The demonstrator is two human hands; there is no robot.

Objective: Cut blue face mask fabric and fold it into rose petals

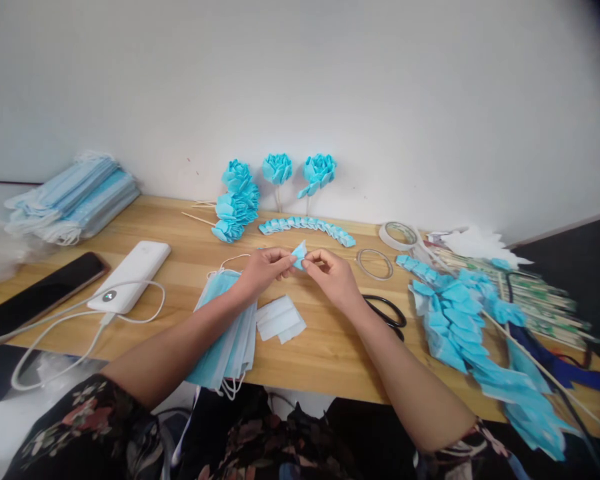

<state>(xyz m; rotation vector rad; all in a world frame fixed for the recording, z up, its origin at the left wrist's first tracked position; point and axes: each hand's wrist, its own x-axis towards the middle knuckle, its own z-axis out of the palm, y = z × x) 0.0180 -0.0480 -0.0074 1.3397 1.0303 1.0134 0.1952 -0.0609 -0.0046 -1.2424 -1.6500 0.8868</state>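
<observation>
Both my hands meet over the middle of the wooden table (330,360). My left hand (265,268) and my right hand (333,273) each pinch one side of a small folded blue piece (299,254) cut from mask fabric. Under my left forearm lies a stack of blue face masks (230,333). White folded pieces (279,319) rest just below my hands. A curved row of folded blue pieces (307,227) lies beyond them.
Three blue fabric flowers on sticks (277,170) lean on the wall. A mask pile (75,200), phone (40,293) and white power bank (130,275) with cable sit left. Scissors (387,313), tape rolls (399,235), blue cut pieces (455,320) and skewers lie right.
</observation>
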